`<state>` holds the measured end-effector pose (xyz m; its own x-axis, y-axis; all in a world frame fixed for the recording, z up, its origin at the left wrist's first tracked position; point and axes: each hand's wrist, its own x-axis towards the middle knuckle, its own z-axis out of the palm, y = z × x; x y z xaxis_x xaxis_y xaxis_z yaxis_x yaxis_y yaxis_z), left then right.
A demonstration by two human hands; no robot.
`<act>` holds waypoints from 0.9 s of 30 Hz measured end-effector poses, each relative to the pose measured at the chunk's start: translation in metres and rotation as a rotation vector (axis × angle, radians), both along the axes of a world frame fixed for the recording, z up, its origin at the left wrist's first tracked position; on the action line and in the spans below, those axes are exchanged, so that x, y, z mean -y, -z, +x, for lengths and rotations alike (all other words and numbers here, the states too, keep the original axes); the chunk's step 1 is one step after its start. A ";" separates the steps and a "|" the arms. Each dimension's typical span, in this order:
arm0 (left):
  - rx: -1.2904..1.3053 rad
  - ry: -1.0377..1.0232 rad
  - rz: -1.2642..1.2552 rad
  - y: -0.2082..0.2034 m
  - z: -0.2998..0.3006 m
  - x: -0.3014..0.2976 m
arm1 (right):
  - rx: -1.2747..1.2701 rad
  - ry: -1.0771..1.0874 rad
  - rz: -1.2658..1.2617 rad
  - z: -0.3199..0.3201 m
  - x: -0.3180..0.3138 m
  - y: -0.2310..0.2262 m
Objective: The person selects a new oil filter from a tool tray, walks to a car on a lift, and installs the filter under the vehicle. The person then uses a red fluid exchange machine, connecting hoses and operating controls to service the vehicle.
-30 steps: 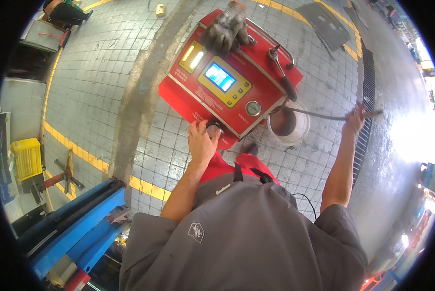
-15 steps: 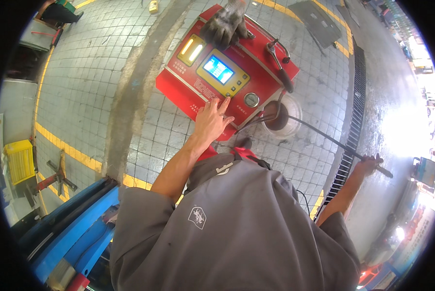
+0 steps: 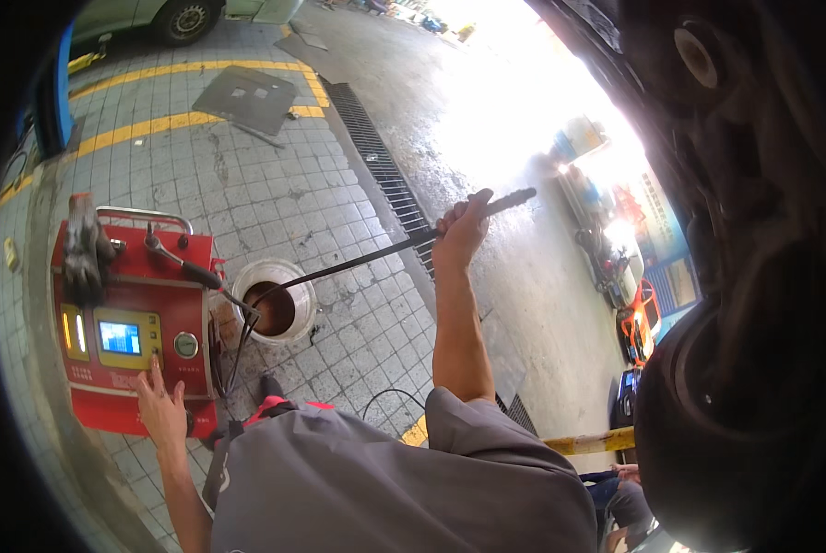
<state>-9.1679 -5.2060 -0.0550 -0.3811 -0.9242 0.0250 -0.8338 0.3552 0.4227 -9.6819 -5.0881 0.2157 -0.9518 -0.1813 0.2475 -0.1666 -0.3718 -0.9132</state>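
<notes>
A red machine (image 3: 136, 300) with a yellow control panel and a lit blue screen (image 3: 119, 337) stands at the left. My left hand (image 3: 162, 410) is at its front, the index finger stretched onto a button beneath the screen; the hand holds nothing. Raised to the right, my right hand (image 3: 463, 230) is closed round a black hose (image 3: 367, 258), whose ribbed end sticks out past the fist. From there the hose runs back to a whitish bucket (image 3: 303, 293) with brownish contents beside the machine. Dark gloves (image 3: 85, 253) lie on the machine's top.
Close at the right, a dark vehicle underside with a wheel (image 3: 708, 396) fills the view. A floor drain grate (image 3: 376, 152) crosses the tiles. A grey mat (image 3: 245, 96) lies farther off. Another person (image 3: 620, 502) is partly visible at lower right.
The view has swung to the right, bringing the vehicle underside into sight. My right hand has lifted the hose end forward and up. My left finger stays at the panel button.
</notes>
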 end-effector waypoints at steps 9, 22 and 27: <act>-0.492 0.179 -0.243 -0.071 -0.049 0.009 | -0.140 -0.063 -0.082 0.030 0.033 -0.097; -1.199 0.644 -0.347 -0.388 -0.305 0.076 | -0.607 -0.426 0.029 -0.010 0.090 -0.226; -1.257 0.610 -0.521 -0.484 -0.390 0.088 | -0.714 -0.465 0.098 -0.040 0.094 -0.247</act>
<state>-9.5578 -5.2936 0.4290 -0.1753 -0.4186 0.8911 0.2997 0.8394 0.4533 -9.7214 -5.1819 0.4627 -0.3976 -0.5666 0.7217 -0.5637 -0.4698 -0.6794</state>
